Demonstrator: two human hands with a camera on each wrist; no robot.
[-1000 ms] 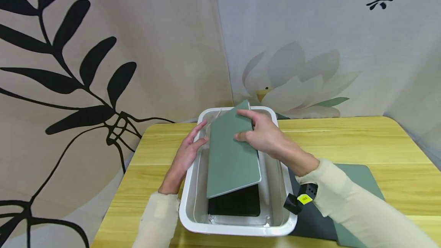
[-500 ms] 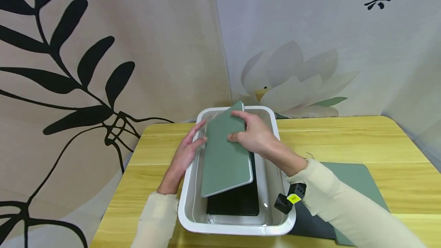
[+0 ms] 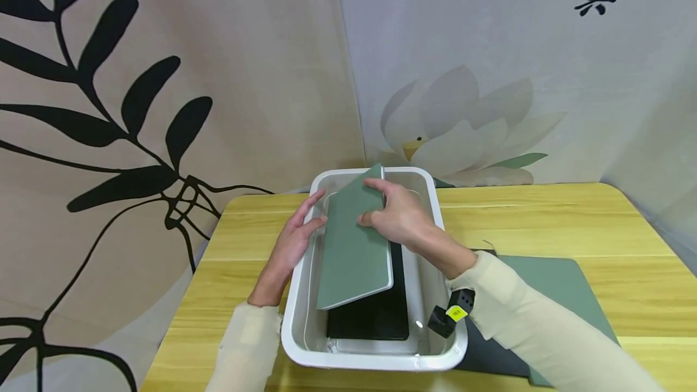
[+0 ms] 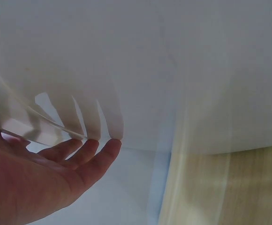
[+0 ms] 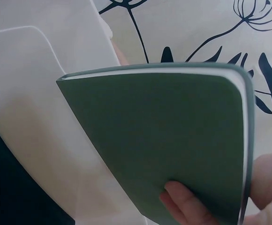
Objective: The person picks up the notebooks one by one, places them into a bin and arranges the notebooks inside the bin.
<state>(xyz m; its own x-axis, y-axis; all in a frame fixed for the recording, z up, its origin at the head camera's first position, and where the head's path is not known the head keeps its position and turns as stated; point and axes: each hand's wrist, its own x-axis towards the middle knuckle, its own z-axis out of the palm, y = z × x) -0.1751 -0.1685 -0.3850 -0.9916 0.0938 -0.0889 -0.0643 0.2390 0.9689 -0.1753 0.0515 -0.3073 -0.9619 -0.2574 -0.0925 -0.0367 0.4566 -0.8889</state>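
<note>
One green notebook point(image 3: 351, 253) was located inside the white bin point(image 3: 376, 362), angled above a black flat item point(image 3: 370, 325) that lay on the bin floor. The right hand point(image 3: 400, 213) gripped the notebook at its right edge, toward the far end, with fingers on both covers; the notebook was tilted, its right side higher than its left. Whether its lower edge touched the item beneath could not be determined. The left hand point(image 3: 291, 247) held the left wall of the bin: the thumb reached across the rim, and several fingertips point(image 4: 110, 145) contacted the glossy outer surface. The bin stood on a wood-grain table point(image 3: 544, 216), its far end near the table's far edge. To the right of the bin, a dark flat item point(image 3: 498, 352) lay beside a green flat item point(image 3: 555, 289), both partly covered from view by the right sleeve point(image 3: 523, 313). A small black device point(image 3: 452, 310) with a yellow label was mounted at the right wrist. Behind the table hung a pale cloth backdrop point(image 3: 261, 77), printed with dark leaves at left and a pale flower at right.
</note>
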